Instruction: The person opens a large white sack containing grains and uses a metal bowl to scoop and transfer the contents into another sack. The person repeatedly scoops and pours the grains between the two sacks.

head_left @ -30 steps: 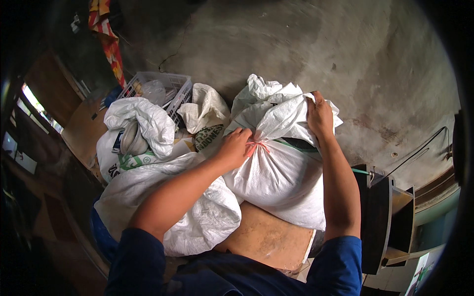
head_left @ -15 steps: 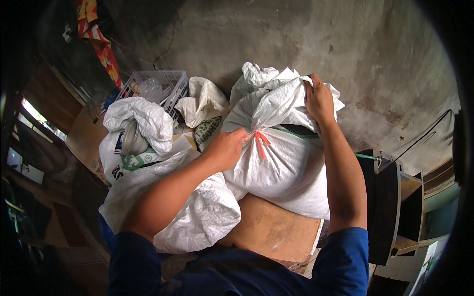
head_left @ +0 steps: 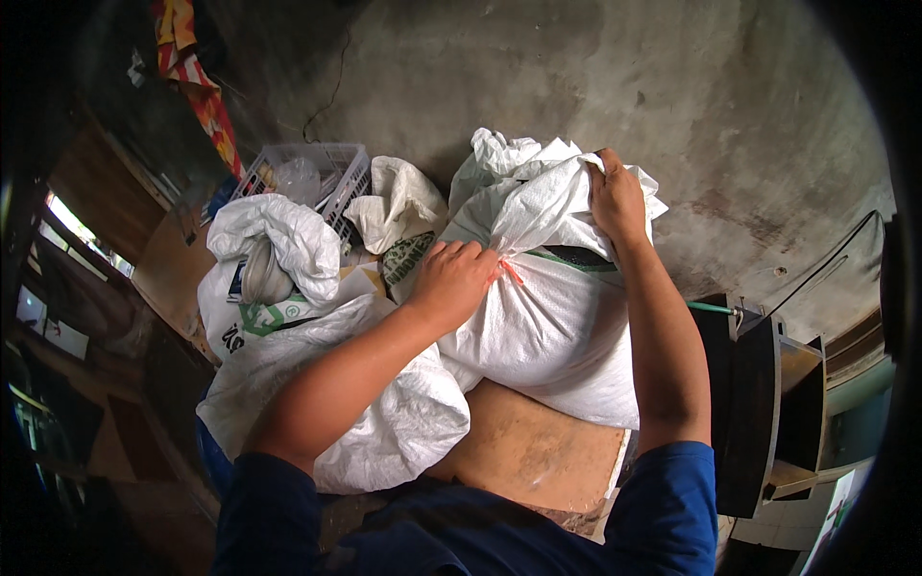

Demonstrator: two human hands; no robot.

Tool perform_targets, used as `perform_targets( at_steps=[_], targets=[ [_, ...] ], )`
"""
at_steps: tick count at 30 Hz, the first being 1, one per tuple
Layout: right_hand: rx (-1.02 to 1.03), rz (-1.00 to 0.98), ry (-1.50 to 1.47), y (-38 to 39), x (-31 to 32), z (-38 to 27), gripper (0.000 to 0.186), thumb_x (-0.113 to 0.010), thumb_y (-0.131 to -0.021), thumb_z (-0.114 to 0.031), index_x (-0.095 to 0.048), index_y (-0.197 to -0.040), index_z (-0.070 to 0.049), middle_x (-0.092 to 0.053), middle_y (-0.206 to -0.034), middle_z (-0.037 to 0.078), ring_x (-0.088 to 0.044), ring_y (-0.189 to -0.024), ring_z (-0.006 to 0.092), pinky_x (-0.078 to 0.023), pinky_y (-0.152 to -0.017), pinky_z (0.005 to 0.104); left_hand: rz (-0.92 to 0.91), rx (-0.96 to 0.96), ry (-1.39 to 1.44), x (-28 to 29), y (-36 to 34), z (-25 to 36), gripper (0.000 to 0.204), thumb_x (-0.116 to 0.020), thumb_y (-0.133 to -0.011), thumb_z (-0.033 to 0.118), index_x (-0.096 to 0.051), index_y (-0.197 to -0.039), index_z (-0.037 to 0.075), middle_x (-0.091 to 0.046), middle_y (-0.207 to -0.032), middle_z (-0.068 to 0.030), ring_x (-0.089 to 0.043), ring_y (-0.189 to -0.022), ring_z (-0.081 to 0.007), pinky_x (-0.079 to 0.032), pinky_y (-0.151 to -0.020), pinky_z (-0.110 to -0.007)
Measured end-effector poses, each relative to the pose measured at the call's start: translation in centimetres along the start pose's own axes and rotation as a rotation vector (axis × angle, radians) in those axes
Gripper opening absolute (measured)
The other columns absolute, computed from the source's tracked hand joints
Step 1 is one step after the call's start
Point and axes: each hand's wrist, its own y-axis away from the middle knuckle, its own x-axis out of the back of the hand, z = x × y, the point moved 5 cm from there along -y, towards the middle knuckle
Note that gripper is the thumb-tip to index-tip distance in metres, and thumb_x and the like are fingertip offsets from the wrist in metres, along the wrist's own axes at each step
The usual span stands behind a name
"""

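While R hand (head_left: 617, 200) is gripping wht woven sack (head_left: 552, 350) up top, L hand (head_left: 455, 280) is pinching it nr red tie (head_left: 513, 273).

The tied sack (head_left: 547, 336) looks plastic, the wall (head_left: 730, 96) matt.

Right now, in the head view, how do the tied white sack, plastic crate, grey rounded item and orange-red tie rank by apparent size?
1. Tied white sack, clearly largest
2. Plastic crate, partly hidden
3. Grey rounded item
4. Orange-red tie, smallest visible portion, beside the left hand
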Motion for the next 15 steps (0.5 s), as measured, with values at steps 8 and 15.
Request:
perform_targets(
  at_steps=[8, 15],
  targets=[
    [-0.028, -0.002, -0.013, 0.0, -0.1, 0.0, 0.020, -0.060, -0.099, -0.027, -0.058, -0.101, -0.007, -0.070, -0.093, 0.024, -0.066, -0.089, 0.0464, -0.050, -0.074, 0.0521, -0.112, -0.004, 0.045, -0.2, 1.2, -0.9, 0.013, -0.057, -0.096, 0.016, -0.060, -0.086, 0.008, -0.064, -0.087, -0.0131, -0.064, -0.087, -0.0339, -0.045, -0.079, -0.047],
    [-0.036, -0.013, 0.022, 0.0, -0.3, 0.4, 0.017, -0.059, -0.100, -0.024, -0.061, -0.106, -0.007, -0.070, -0.092, 0.024, -0.066, -0.088, 0.0461, -0.050, -0.074, 0.0518, -0.144, -0.168, 0.154, 5.1, 4.4, 1.0, 0.009, -0.061, -0.092, 0.015, -0.063, -0.087, 0.008, -0.062, -0.082, -0.0121, -0.062, -0.083, -0.0333, -0.045, -0.076, -0.046]
  ],
)
